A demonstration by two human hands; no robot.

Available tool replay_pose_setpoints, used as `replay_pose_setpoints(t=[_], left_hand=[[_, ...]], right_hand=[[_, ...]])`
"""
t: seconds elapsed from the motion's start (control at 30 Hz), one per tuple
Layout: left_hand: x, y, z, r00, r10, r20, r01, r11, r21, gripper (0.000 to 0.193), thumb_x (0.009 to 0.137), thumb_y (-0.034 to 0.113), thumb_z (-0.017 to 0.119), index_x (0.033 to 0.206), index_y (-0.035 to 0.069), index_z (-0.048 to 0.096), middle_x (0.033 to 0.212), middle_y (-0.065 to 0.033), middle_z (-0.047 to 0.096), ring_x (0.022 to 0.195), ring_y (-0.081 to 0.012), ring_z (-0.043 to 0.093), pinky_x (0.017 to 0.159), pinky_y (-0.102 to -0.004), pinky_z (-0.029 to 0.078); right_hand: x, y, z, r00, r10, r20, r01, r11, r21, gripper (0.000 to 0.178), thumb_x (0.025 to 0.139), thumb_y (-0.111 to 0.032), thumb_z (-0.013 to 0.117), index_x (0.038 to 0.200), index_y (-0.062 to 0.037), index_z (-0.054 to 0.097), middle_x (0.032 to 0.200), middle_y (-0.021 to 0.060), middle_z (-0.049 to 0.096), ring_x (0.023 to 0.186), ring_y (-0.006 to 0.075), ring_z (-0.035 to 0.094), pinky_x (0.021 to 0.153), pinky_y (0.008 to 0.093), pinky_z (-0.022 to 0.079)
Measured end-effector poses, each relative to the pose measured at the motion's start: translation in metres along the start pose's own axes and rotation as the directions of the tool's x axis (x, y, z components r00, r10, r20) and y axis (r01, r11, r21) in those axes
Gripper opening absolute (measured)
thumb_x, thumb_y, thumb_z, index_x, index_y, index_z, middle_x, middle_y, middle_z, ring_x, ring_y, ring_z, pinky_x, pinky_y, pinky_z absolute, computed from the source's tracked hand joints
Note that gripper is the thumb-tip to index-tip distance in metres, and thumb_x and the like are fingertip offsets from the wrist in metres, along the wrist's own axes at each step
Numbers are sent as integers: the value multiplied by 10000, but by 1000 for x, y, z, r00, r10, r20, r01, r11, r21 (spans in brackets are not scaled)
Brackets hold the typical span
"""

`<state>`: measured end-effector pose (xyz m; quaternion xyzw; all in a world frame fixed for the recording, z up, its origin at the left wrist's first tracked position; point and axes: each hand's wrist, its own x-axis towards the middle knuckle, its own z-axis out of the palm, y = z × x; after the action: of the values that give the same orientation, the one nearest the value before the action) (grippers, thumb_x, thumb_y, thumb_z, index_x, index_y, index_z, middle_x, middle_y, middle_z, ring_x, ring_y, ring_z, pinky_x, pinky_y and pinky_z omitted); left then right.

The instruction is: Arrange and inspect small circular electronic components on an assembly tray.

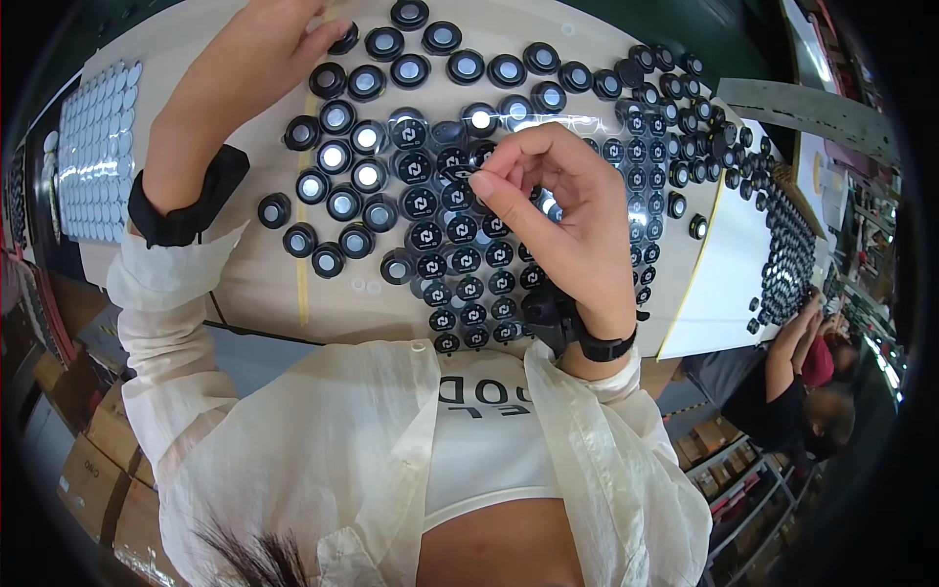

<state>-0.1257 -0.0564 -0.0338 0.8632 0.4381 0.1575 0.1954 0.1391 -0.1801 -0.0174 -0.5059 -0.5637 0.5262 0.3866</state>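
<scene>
My right hand [572, 201] is over a clear sheet [587, 125] that carries rows of round black stickers [425, 235] with a white mark. Its thumb and forefinger are pinched on one round black sticker [460, 174] at the sheet's left part. At the top left, my left hand [259, 44] reaches far out, its thumb at the edge of a round black cap [344, 41]. The upper border cuts off most of the left fingers. Many more black caps with pale silvery centres [335, 157] lie loose left of and beyond the sheet.
A stack of white discs in rows [98, 152] lies at the table's left end. More black caps [685, 117] crowd the right, by a grey metal bar [807, 108]. Another person [782, 391] works at the far right. Cardboard boxes [93, 479] stand at lower left.
</scene>
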Motion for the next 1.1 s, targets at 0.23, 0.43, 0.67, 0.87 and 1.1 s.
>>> replay_pose_setpoints(t=[0.23, 0.43, 0.67, 0.87, 1.1], left_hand=[[7, -16, 0, 989, -109, 99, 111, 994, -14, 334, 854, 55, 733, 1148, 63, 576, 977, -95, 617, 792, -163, 628, 732, -267, 541], [-10, 35, -1, 993, -110, 46, 108, 669, -735, 447, 791, -101, 664, 1204, -12, 519, 1141, -76, 594, 1033, -183, 673, 879, -267, 542], [-27, 93, 25, 986, -112, 121, 154, 380, -912, 527, 785, -141, 697, 1281, -59, 538, 1228, -188, 629, 1104, -237, 665, 902, -296, 553], [-25, 113, 35, 983, -179, -38, 50, 463, -885, 467, 777, -145, 729, 1221, -94, 596, 1118, -211, 693, 977, -214, 709, 850, -311, 594], [-25, 119, 39, 967, -246, -71, 72, 528, -846, 454, 758, -146, 744, 1194, -79, 636, 1025, -183, 721, 899, -200, 727, 790, -268, 594]], right_hand=[[0, 4, 0, 997, -32, -64, 37, 997, 73, 161, 862, -37, 728, 995, -21, 640, 830, -11, 650, 723, 48, 564, 654, 192, 438], [0, 0, -6, 992, -3, -126, 57, 900, 433, 229, 892, 8, 702, 1101, 22, 611, 911, 21, 654, 822, 59, 601, 741, 202, 482], [-4, -8, -5, 990, -13, -138, 73, 897, 437, 242, 897, 14, 692, 1126, 42, 620, 935, 39, 657, 856, 74, 608, 791, 214, 491], [-6, -12, -5, 980, -20, -198, 87, 939, 333, 243, 897, 12, 690, 1128, 51, 629, 941, 55, 672, 850, 83, 613, 789, 234, 502], [-7, -6, -5, 972, -34, -233, 102, 953, 285, 188, 875, -7, 731, 1059, 18, 699, 887, 29, 673, 793, 62, 590, 727, 212, 461]])
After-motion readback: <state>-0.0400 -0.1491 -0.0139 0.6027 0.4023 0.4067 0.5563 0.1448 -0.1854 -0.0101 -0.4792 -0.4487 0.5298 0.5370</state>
